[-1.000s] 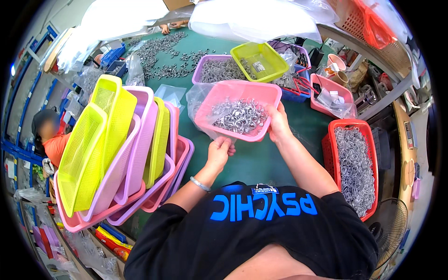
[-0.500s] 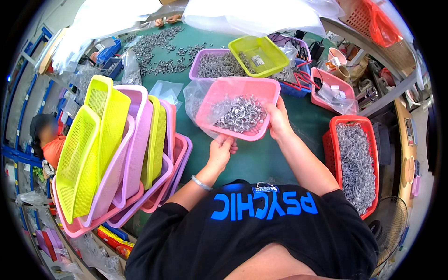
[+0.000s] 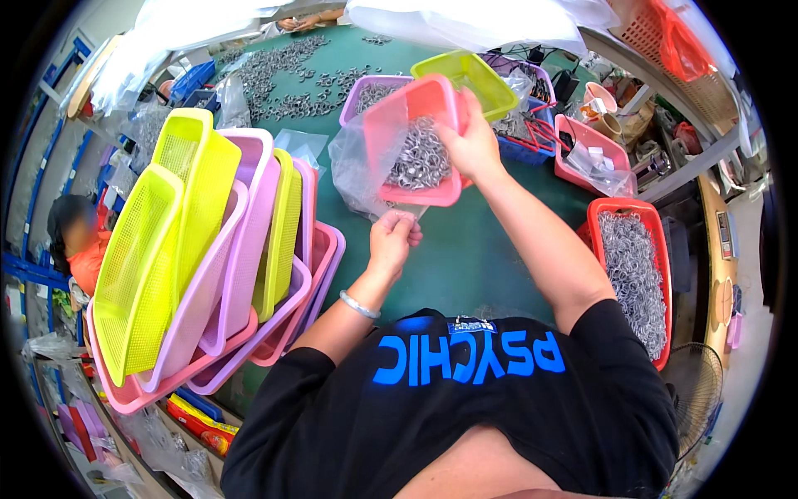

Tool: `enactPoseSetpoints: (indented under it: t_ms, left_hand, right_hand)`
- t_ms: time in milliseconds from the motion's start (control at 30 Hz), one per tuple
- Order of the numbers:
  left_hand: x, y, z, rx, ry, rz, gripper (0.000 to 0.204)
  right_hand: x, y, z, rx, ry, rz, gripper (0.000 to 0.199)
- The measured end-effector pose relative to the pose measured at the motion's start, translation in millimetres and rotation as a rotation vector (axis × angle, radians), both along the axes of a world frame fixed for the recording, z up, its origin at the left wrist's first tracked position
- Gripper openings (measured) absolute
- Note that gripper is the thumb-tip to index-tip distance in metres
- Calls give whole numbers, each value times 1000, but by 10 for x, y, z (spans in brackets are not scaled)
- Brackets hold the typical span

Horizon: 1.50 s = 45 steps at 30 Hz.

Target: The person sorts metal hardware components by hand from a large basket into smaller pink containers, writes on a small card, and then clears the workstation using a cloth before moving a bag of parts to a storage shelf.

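Note:
My right hand point(image 3: 472, 143) grips the right side of a pink plastic basket point(image 3: 437, 198), which is tilted toward the left. Many small metal rings point(image 3: 420, 158) lie heaped inside it. A clear plastic bag point(image 3: 356, 162) covers the basket's left end. My left hand point(image 3: 394, 239), closed, pinches the bag's near edge just below the basket. Behind them a purple basket point(image 3: 359, 93) with more metal pieces and a yellow-green basket point(image 3: 474, 79) stand on the green table point(image 3: 465, 258).
Nested yellow-green, purple and pink baskets point(image 3: 179, 274) lean at the left. A red basket point(image 3: 665, 283) full of metal rings is at the right. Loose metal pieces point(image 3: 283, 79) spread over the far table. Another person's hand point(image 3: 312, 21) is at the far edge; someone in orange point(image 3: 86, 258) is at left.
My right hand has raised and tipped the pink basket, its right side going up. The rings inside have shifted toward the bag side. My left hand has moved slightly down with the bag edge.

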<state>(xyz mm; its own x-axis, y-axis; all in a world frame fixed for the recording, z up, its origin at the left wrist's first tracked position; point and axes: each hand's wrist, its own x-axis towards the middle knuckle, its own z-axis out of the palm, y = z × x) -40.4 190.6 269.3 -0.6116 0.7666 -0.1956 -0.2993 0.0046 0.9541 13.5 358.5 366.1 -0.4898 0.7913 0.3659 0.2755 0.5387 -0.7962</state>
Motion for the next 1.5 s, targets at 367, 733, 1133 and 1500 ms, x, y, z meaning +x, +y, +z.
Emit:
enactPoseSetpoints:
  t_ms: [367, 733, 1133, 1500]
  left_hand:
    - [-277, 227, 315, 104, -56, 79, 12]
    - [-423, 231, 321, 144, -150, 160, 11]
    - [-357, 56, 222, 124, -178, 287, 12]
    - [282, 27, -111, -114, 125, 41, 32]
  right_hand:
    - [-464, -387, 536, 533, -500, 260, 62]
    - [-164, -434, 582, 954, -367, 392, 68]
    - [2171, -146, -340, -246, 513, 14, 73]
    - [2480, -581, -1232, -574, -246, -389, 77]
